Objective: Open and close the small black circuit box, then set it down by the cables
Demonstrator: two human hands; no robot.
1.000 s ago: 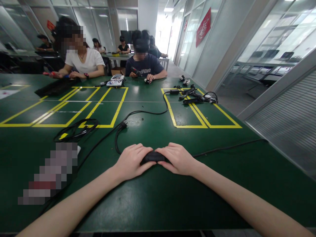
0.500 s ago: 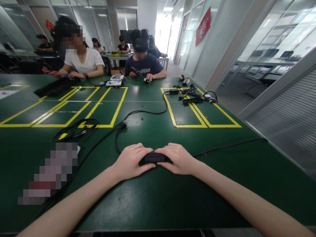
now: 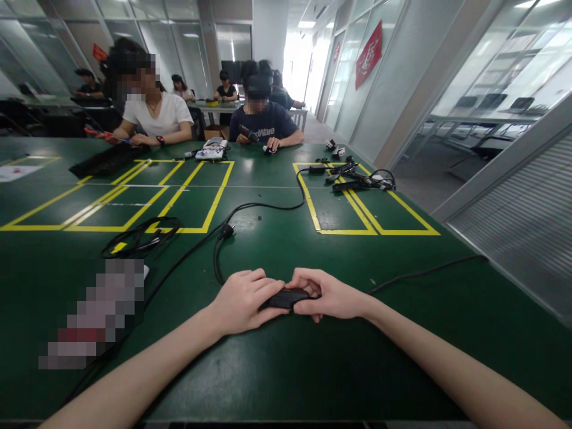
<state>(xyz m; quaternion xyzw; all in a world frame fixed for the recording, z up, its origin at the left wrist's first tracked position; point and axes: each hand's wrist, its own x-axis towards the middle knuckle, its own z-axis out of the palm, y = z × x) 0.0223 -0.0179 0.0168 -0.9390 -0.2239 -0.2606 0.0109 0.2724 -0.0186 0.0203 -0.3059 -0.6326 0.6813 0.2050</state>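
Observation:
A small black power adapter (image 3: 286, 297) lies on the green table (image 3: 286, 369) just in front of me. My left hand (image 3: 243, 300) rests over its left end, fingers curled down on it. My right hand (image 3: 333, 295) grips its right end, thumb and fingers pinched round it. A black cable (image 3: 420, 273) runs off to the right from under my right hand. Another black cable with a plug (image 3: 226, 231) curves away from my left hand toward the middle of the table.
Yellow tape rectangles (image 3: 357, 208) mark the table. A coiled black cable (image 3: 140, 235) lies at left, a heap of black adapters and cords (image 3: 357, 177) at far right. Two people sit across the table working with small tools. A glass wall runs along the right.
My right hand has turned and curled tighter round the adapter's right end, which has lifted slightly. The view has tilted down a little. My left hand stays in place.

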